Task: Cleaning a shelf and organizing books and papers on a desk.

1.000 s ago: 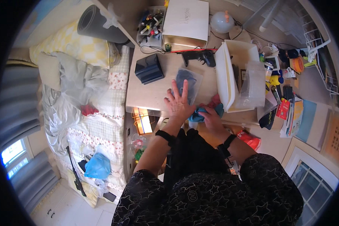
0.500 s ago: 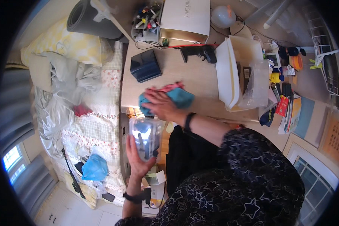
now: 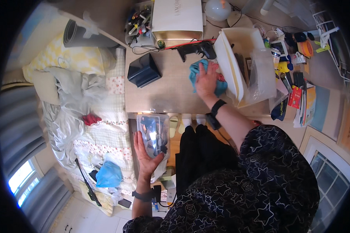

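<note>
My right hand (image 3: 207, 83) presses a teal cloth with red parts (image 3: 193, 72) onto the desk top (image 3: 171, 91), its fingers spread over the bunched fabric. The cloth lies against the left side of a white plastic bin (image 3: 230, 58). My left hand (image 3: 147, 157) holds a clear plastic box (image 3: 153, 132) below the desk's front edge, with the fingers along one side and the thumb at the near end. Dark items show through the box, but glare hides what they are.
A black box-shaped holder (image 3: 144, 70) and a black gun-shaped tool (image 3: 196, 50) stand on the desk. Behind them are a white box (image 3: 177, 19) and a bin of pens (image 3: 139, 23). Bottles and books crowd the right. A bed (image 3: 101, 132) lies to the left.
My right hand has carried the cloth rightward and farther back across the desk, up to the white bin. My left hand and the clear box have come closer to the desk edge.
</note>
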